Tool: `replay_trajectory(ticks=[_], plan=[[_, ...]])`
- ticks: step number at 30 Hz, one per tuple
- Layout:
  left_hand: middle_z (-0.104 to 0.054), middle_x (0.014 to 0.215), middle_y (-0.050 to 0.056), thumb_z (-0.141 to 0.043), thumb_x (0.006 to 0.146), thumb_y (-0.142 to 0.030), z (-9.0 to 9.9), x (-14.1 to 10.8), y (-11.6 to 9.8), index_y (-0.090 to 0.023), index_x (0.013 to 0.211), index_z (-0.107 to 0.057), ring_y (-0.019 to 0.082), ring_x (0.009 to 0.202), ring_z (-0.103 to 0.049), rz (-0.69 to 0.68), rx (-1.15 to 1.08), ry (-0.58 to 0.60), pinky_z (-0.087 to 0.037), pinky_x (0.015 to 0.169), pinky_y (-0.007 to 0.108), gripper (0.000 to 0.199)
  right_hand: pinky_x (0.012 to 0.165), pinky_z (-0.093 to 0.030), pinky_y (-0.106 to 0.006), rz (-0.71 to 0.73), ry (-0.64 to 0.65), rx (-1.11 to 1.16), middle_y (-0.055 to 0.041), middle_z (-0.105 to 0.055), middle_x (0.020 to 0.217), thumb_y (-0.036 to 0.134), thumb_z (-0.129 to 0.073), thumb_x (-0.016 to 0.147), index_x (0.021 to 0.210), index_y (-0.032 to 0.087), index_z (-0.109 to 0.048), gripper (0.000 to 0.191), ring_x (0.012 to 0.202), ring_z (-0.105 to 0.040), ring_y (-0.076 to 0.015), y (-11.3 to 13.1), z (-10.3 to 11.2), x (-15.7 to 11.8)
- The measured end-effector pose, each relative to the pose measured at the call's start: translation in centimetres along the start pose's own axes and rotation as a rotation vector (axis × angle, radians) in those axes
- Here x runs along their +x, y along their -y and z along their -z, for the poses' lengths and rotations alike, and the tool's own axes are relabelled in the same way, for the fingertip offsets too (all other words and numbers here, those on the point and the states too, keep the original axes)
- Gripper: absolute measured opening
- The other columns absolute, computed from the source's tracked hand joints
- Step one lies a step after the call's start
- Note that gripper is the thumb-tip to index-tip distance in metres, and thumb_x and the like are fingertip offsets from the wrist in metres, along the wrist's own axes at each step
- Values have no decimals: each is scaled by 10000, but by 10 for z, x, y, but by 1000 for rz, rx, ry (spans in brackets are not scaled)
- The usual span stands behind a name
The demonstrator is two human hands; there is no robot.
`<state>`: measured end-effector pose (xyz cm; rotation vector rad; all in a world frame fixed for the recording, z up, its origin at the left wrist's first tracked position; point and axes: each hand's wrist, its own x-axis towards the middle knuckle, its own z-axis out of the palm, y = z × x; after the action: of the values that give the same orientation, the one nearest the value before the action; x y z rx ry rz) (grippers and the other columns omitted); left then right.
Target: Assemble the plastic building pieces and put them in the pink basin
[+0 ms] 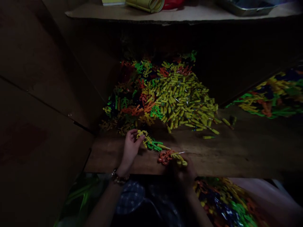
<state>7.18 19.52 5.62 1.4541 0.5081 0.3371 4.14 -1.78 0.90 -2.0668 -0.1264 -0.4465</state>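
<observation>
My left hand (132,145) is at the front of the wooden table, its fingers and thumb closed on a small yellow plastic figure (142,135). Beside that figure lie green plastic pieces (155,145) and a yellow stick-like piece (163,147). My right hand (188,171), dark and in shadow, is closed around several short yellow tubes (181,160), one with a pale thin tip. Just left of these tubes sits an orange plastic figure (165,157) on the wood; whether the right fingers touch it I cannot tell.
Behind my hands is a heap of yellow tubes (182,97) beside a pile of coloured plastic figures (134,108). More figures lie at the right (272,94) and below the table edge (224,198). A cardboard-covered shelf (189,16) holds a metal tray (248,8).
</observation>
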Motion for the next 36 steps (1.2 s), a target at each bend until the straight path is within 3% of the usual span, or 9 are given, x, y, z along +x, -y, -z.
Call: replay_trajectory(ticks=[3, 6, 8, 11, 14, 18, 26, 29, 36], plan=[[-626, 904, 28, -694, 668, -327, -3, -10, 1, -164, 938, -570, 143, 852, -589, 68, -42, 87, -470, 775, 247, 339, 683, -507, -330, 113, 63, -41, -54, -637, 870, 249, -567, 796, 971, 211, -544, 180, 774, -615, -200, -2, 0, -6], [-626, 865, 14, -699, 665, -356, -6, -18, -1, -156, 924, -557, 128, 780, -589, 114, -102, 104, -488, 720, 241, 357, 739, -513, -345, 255, 237, -20, -73, -649, 939, 192, -517, 786, 998, 209, -552, 216, 867, -630, -218, 9, -2, 2], [-627, 843, 12, -710, 652, -353, -8, -22, -3, -153, 924, -533, 120, 733, -590, 150, -143, 103, -498, 683, 241, 381, 761, -514, -336, 221, 342, 3, -84, -650, 1019, 164, -490, 778, 1097, 201, -522, 322, 912, -636, -215, 22, -5, 9], [-642, 838, 21, -728, 633, -317, -10, -27, -6, -150, 914, -532, 124, 743, -598, 165, -179, 122, -500, 681, 236, 381, 730, -521, -303, 13, 425, 92, -100, -643, 1064, 195, -515, 777, 1212, 176, -409, 448, 877, -653, -197, 42, -8, 20], [-661, 892, 40, -721, 646, -289, -10, -33, -10, -146, 937, -574, 144, 843, -606, 148, -188, 157, -498, 757, 247, 356, 650, -516, -283, -143, 443, 196, -78, -661, 932, 318, -589, 765, 1085, 171, -454, 377, 754, -651, -188, 56, -8, 28], [-666, 915, 47, -720, 654, -292, -10, -39, -16, -146, 932, -612, 164, 868, -613, 157, -201, 151, -521, 766, 268, 332, 619, -485, -276, -223, 470, 194, -38, -656, 767, 391, -629, 737, 883, 167, -560, 276, 683, -615, -188, 63, -4, 36], [-665, 865, 39, -747, 634, -297, -15, -42, -12, -135, 906, -609, 153, 783, -632, 229, -271, 145, -556, 697, 263, 346, 786, -481, -327, -288, 476, 308, -75, -659, 984, 430, -641, 735, 1056, 172, -561, 419, 881, -614, -220, 59, -4, 39], [-670, 875, 45, -747, 641, -301, -16, -42, -9, -132, 913, -604, 149, 782, -635, 248, -284, 154, -551, 700, 251, 350, 762, -489, -328, -342, 453, 356, -75, -655, 988, 450, -645, 726, 1056, 184, -553, 434, 877, -611, -223, 56, -8, 37], [-658, 847, 35, -756, 620, -310, -15, -42, -9, -124, 897, -583, 144, 762, -630, 309, -346, 122, -554, 708, 270, 375, 600, -476, -262, -401, 382, 348, -14, -635, 719, 426, -627, 723, 866, 174, -606, 291, 654, -585, -170, 57, -8, 36]])
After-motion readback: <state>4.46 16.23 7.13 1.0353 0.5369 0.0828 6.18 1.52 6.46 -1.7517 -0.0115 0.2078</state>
